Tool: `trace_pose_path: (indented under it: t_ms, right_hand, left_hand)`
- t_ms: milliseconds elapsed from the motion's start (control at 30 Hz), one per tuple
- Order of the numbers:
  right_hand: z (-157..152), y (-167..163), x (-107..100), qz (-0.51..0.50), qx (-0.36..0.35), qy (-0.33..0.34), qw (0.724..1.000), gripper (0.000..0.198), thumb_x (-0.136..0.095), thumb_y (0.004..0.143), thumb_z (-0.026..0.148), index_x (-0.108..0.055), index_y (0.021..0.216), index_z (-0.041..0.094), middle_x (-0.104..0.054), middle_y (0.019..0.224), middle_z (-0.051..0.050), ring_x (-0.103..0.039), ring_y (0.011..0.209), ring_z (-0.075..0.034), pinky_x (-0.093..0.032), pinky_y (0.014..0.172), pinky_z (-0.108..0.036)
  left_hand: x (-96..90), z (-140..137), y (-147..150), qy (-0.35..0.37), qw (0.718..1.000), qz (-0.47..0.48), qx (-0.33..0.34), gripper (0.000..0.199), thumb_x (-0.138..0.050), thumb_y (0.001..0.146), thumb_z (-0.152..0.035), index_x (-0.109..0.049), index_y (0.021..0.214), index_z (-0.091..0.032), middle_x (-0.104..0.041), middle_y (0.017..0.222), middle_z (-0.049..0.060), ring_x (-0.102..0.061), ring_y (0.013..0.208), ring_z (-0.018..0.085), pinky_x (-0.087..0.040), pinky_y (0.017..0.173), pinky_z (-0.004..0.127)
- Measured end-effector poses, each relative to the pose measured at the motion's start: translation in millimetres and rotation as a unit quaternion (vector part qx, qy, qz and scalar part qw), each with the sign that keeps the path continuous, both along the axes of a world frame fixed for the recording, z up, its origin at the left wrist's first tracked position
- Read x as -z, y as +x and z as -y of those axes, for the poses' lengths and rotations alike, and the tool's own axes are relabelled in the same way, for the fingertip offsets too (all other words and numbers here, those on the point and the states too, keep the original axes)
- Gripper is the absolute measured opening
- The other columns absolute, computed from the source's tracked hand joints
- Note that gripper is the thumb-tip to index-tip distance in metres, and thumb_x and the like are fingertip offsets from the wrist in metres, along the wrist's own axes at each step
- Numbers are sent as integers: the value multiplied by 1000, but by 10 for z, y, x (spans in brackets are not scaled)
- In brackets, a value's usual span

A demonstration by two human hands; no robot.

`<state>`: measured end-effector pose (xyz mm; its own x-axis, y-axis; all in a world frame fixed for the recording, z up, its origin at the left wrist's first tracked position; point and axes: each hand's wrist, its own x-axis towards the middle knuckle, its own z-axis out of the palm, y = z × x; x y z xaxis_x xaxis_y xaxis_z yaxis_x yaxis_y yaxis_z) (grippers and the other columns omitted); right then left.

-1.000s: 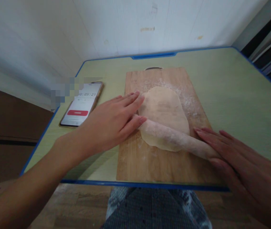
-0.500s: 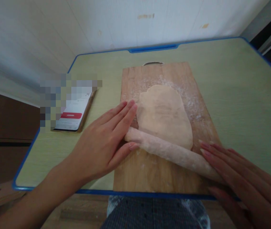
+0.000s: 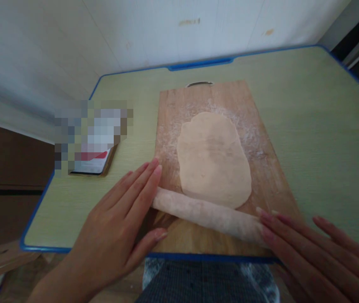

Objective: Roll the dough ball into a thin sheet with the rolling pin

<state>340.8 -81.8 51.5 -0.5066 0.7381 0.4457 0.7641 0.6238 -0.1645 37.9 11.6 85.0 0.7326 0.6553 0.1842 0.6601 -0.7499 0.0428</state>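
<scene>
A flattened sheet of pale dough (image 3: 212, 160) lies on a floured wooden cutting board (image 3: 170, 103). A flour-dusted rolling pin (image 3: 207, 215) rests along the near edge of the dough, slanting down to the right. On the pin's left end lies my left hand (image 3: 121, 214), fingers stretched out and thumb apart, palm over the end. My right hand (image 3: 318, 256) lies flat across the right end, its fingers straight. Both pin ends are hidden under the hands.
The board sits on a light green table (image 3: 325, 126) with a blue rim. To the left lies a phone (image 3: 92, 166), partly blurred out. A metal handle (image 3: 200, 84) is at the board's far edge. Behind the table stands a white wall (image 3: 154, 33).
Both hands and the rolling pin have moved toward me, off most of the dough to its near edge. More of the dough's near side shows now.
</scene>
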Motion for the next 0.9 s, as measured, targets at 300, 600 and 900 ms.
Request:
trace_pose_path:
  t_ms: [300,600,900]
  right_hand:
    - [-89,147,-91,19,-35,10,999,49,-36,90,3,-51,136,12,-65,123,-7,-57,112,-17,-40,99,-30]
    - [-889,426,-419,-35,-49,-52,997,43,-49,91,14,-57,128,35,-68,112,1,-63,100,-16,-52,81,-26]
    - [-1409,448,-402,-52,-116,-118,985,23,-55,92,28,-68,107,18,-71,103,-7,-66,93,-17,-53,78,-30]
  left_hand:
    - [75,76,-234,33,998,38,43,61,-45,95,-14,-22,151,-20,-54,139,8,-48,130,21,-39,112,40]
    - [35,119,37,48,996,71,-3,42,-48,94,-16,-46,136,-21,-64,110,6,-64,92,20,-56,81,33]
    - [-15,153,235,33,993,95,-64,33,-43,96,-31,-54,127,-27,-67,94,4,-66,77,19,-57,67,31]
